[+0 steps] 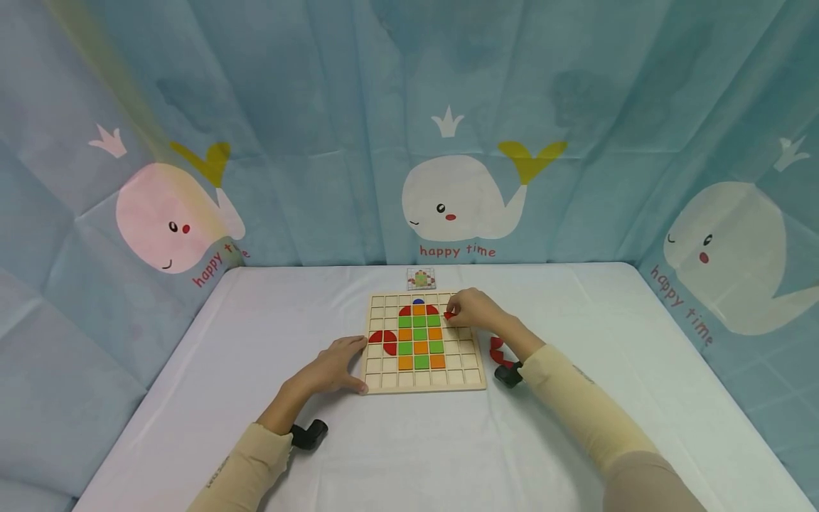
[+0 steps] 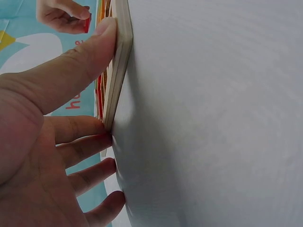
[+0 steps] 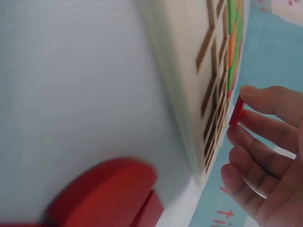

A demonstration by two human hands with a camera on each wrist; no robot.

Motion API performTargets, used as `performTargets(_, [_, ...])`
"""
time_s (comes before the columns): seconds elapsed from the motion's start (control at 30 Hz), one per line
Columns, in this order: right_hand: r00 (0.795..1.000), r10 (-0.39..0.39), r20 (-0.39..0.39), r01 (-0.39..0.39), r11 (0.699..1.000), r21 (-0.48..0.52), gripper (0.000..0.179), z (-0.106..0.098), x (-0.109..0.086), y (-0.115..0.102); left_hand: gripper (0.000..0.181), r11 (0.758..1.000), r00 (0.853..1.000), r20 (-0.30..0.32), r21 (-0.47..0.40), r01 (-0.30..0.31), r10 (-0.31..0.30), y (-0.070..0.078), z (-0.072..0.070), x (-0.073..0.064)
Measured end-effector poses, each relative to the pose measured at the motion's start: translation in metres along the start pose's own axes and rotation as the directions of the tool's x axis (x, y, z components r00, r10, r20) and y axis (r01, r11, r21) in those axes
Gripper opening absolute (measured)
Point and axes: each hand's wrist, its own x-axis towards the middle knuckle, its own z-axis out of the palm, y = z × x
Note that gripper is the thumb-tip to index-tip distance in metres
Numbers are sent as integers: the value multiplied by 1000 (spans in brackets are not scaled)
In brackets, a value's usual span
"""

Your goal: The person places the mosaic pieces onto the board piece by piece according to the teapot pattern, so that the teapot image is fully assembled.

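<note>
A wooden grid board (image 1: 461,377) lies on the table. Orange and green squares (image 1: 419,334) fill its middle columns, with red quarter-round pieces (image 1: 389,349) at the left and a blue rounded piece (image 1: 418,301) on top. My left hand (image 1: 333,366) rests at the board's left side, thumb at the near corner and fingers spread along the edge. Over the upper right cells, my right hand (image 1: 475,309) pinches a small red piece (image 3: 236,111) between thumb and fingertips. Its full outline is hidden by the fingers.
Behind the board lies a small pattern card (image 1: 421,279). Several loose red pieces (image 1: 496,348) sit right of the board, beneath the right forearm. Black wrist mounts (image 1: 310,434) hang at both wrists. A blue whale-print curtain (image 1: 307,199) rises along the table's back and sides.
</note>
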Motion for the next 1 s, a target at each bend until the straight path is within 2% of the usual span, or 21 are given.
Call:
performTargets(0.27, [999, 45, 26, -45, 999, -14, 23, 1, 10, -7, 97, 1000, 1000, -6, -2, -4, 4, 0, 1, 1])
performTargets(0.67, [998, 52, 27, -51, 998, -24, 15, 10, 13, -5, 97, 1000, 1000, -7, 1, 2, -2, -2, 1, 3])
performTargets(0.9, [1000, 20, 0, -20, 1000, -7, 17, 8, 9, -4, 97, 1000, 1000, -4, 3, 7, -7, -1, 1, 2])
performTargets(1.0, [1000, 7, -22, -7, 999, 33, 18, 5, 4, -1, 97, 1000, 1000, -4, 6, 9, -9, -1, 1, 2])
